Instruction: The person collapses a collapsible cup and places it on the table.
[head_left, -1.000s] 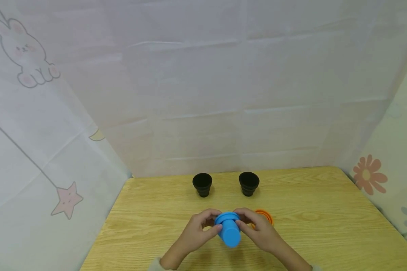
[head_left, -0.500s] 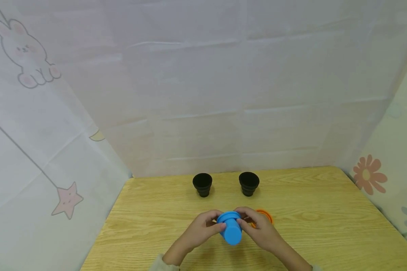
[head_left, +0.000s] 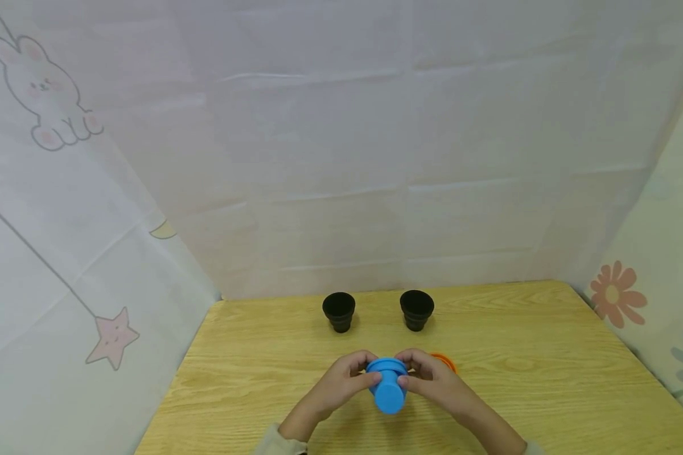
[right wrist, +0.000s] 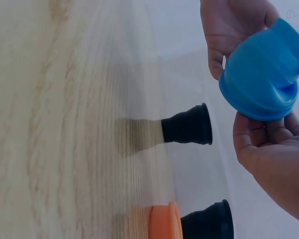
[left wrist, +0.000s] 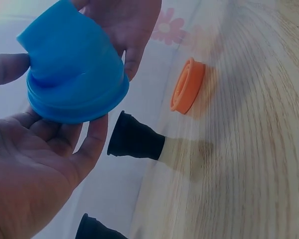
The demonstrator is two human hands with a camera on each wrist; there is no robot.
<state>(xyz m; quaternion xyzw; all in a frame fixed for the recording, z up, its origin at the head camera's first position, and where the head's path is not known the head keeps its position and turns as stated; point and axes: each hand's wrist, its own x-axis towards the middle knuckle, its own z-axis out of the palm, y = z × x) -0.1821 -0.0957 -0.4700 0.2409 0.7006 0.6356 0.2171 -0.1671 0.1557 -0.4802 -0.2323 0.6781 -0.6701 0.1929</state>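
Note:
A blue collapsible silicone cup is held above the table between both hands, its closed base tilted toward me. My left hand grips its left side, thumb on the wall and fingers round the rim. On the other side my right hand grips it the same way. In the left wrist view the wall of the blue cup is creased and partly folded near the rim. Beyond the right hand lies a flat, collapsed orange cup, partly hidden by that hand; its ringed side shows in the left wrist view.
Two black collapsible cups stand upright and extended near the table's back edge, a left one and a right one. The wooden table ends at a pale fabric backdrop with printed figures at the sides.
The blue cup has shifted slightly to the right in both hands. The right thumb has moved further in over its wall. The black cups and the orange cup stay in place.

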